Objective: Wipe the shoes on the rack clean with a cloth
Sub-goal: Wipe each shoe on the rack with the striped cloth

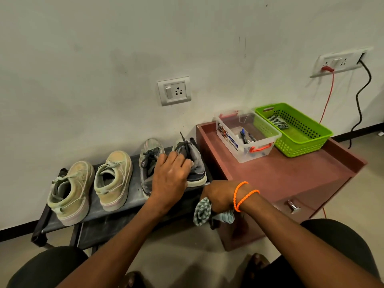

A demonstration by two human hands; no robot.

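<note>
A low dark shoe rack (133, 196) stands against the wall with two pairs of shoes on its top shelf. At the left are two dusty beige sneakers (71, 190) (114, 179). At the right are two grey sneakers with dark laces (148, 156) (195, 163). My left hand (170, 173) grips the rightmost grey sneaker at its collar, fingers curled into the opening. My right hand (218, 196) hangs in front of the rack's right end and holds a bunched teal patterned cloth (204, 212); orange bands circle that wrist.
A reddish-brown cabinet (291, 175) stands right of the rack, bearing a clear plastic box (234, 142) with pens and a green basket (311, 142) with another cloth. Wall sockets and hanging red and black cables are behind. My knees and feet fill the bottom edge.
</note>
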